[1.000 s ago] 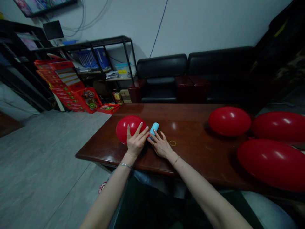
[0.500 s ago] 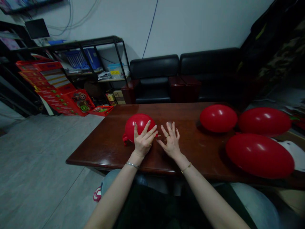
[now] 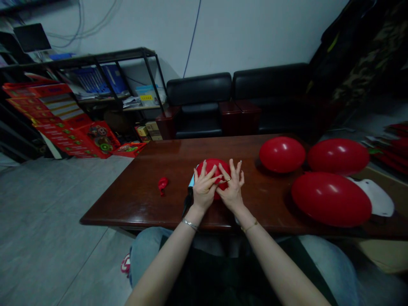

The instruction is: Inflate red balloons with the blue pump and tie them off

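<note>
A small inflated red balloon (image 3: 213, 163) is over the middle of the table, partly hidden behind my fingers. My left hand (image 3: 204, 191) pinches at its neck, a short red tail showing by the fingertips, while the other fingers spread over its surface. My right hand (image 3: 233, 191) meets it there, thumb and finger closed on the same tail. To the left lies a limp red balloon (image 3: 162, 184) on the wood. Just behind my left hand, a light-blue and black object (image 3: 188, 193) is mostly covered, and I cannot make out what it is.
Three inflated red balloons (image 3: 282, 154) rest together on the table's right side, beside a white piece (image 3: 376, 197). The brown wooden table (image 3: 121, 199) spans the front. Beyond it stand black sofas (image 3: 199, 91), a shelf rack (image 3: 143, 53) and stacked red boxes (image 3: 57, 123).
The balloon and my left hand have shifted right to meet my right hand, which now pinches at the tail. The limp balloon and the light-blue object have come into view.
</note>
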`<move>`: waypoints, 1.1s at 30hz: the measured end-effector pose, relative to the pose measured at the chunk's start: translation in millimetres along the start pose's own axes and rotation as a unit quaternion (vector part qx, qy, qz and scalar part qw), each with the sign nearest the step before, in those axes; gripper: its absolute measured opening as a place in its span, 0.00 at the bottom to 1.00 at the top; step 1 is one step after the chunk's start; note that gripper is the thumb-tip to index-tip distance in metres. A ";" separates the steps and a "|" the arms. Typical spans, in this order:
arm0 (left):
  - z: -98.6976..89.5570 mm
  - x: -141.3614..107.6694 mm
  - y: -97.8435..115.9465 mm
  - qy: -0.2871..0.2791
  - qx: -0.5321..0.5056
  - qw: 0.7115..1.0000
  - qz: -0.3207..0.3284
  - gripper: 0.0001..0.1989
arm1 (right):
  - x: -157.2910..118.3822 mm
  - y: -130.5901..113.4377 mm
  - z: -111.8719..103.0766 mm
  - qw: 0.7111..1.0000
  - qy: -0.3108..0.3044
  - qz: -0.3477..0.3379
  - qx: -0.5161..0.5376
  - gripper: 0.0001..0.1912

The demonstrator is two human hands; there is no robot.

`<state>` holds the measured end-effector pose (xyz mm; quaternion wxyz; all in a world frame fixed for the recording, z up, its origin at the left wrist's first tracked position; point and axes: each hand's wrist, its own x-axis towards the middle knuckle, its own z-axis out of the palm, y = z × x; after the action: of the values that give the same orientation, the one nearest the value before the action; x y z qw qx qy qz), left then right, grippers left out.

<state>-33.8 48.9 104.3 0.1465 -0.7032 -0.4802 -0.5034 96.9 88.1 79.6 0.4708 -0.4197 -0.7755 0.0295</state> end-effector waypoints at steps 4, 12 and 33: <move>16.8 -7.1 11.4 0.019 -0.078 0.995 -0.054 0.10 | -6.7 6.5 -0.2 0.999 0.001 -0.004 -0.034 0.28; 29.1 -5.7 29.3 0.065 -0.291 0.923 -0.243 0.06 | -14.1 4.7 -12.3 0.999 0.034 -0.015 -0.001 0.11; 12.1 0.1 27.4 -0.088 0.043 0.995 -0.026 0.22 | -15.3 20.2 -29.3 0.983 0.095 -0.047 -0.150 0.14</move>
<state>-4.4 43.7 106.5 0.1205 -0.7252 -0.5304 -0.4222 134.8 80.5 76.1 0.4749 -0.4492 -0.7420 -0.1489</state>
